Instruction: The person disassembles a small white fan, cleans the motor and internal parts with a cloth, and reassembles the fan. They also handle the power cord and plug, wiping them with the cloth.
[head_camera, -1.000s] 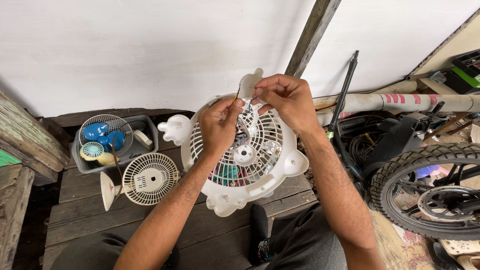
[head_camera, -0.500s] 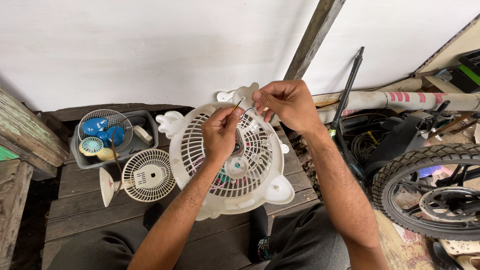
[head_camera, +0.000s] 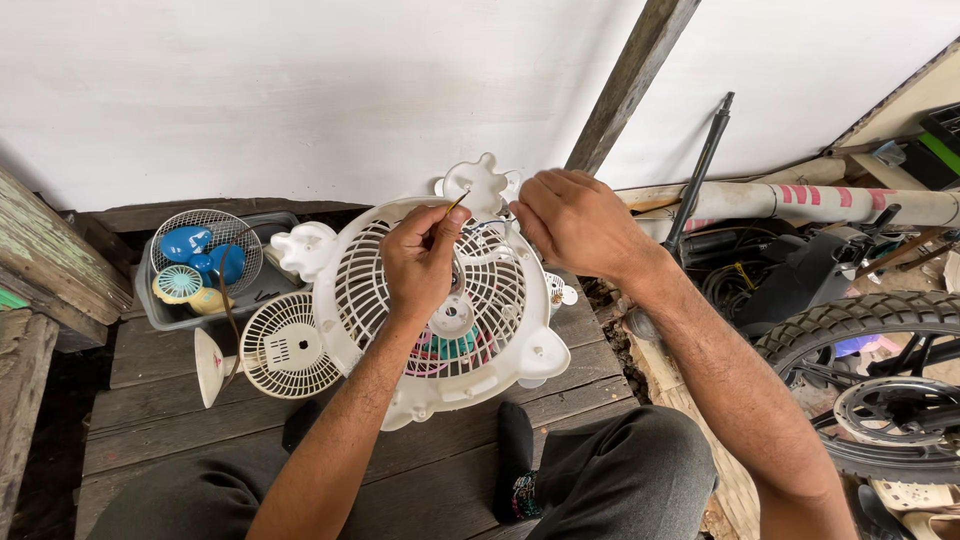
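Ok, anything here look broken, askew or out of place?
Nothing looks broken. The white fan housing is held tilted, off the plank floor, left hand pinching a thin tool, right hand at its rim. Another small fan lies tipped on its side nearby.

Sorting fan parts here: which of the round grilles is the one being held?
The large white grille, gripped by both hands; the smaller white grille and wire grille sit untouched at left.

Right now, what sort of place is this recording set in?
Probably an informal home repair spot or shed: a person sits on a plank floor, a bin holds small fan parts, and a motorbike wheel stands close by.
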